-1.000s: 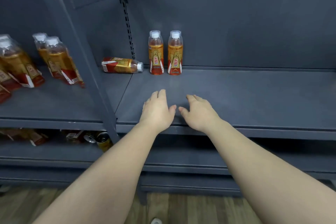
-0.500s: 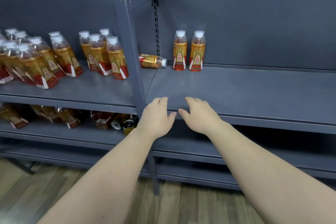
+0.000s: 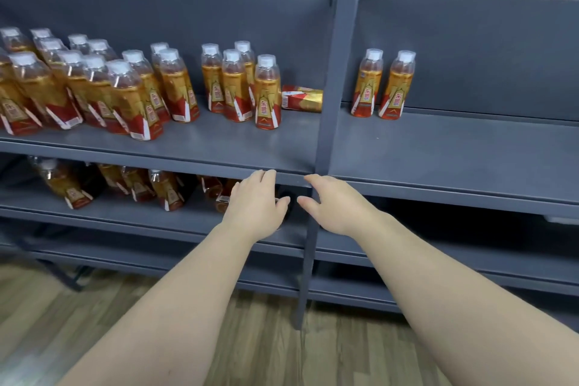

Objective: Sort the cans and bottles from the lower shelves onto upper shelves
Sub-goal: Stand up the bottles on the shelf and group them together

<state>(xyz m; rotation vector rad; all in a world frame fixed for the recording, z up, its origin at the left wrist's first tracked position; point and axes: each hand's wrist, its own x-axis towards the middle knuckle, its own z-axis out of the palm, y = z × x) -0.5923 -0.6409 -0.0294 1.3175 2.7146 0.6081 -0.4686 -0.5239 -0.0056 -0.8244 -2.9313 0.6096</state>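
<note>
Several amber drink bottles with white caps (image 3: 266, 94) stand on the upper left shelf (image 3: 219, 150); one bottle (image 3: 302, 99) lies on its side by the post. Two more bottles (image 3: 366, 84) stand upright on the upper right shelf (image 3: 438, 160). Several bottles (image 3: 166, 189) lie in the dark lower shelf (image 3: 125, 213). My left hand (image 3: 255, 205) and my right hand (image 3: 336, 207) hover empty, fingers relaxed, at the front edge of the upper shelf, either side of the post. A dark can (image 3: 285, 202) shows between them.
A grey upright post (image 3: 332, 103) splits the shelving into left and right bays. Lower shelf boards (image 3: 438, 260) run beneath. A wooden floor (image 3: 62, 323) lies in front of the unit.
The view has swung left, bringing more of the left bay's bottles into sight. Both hands have come down from the upper shelf surface to its front edge, nearer the lower shelf.
</note>
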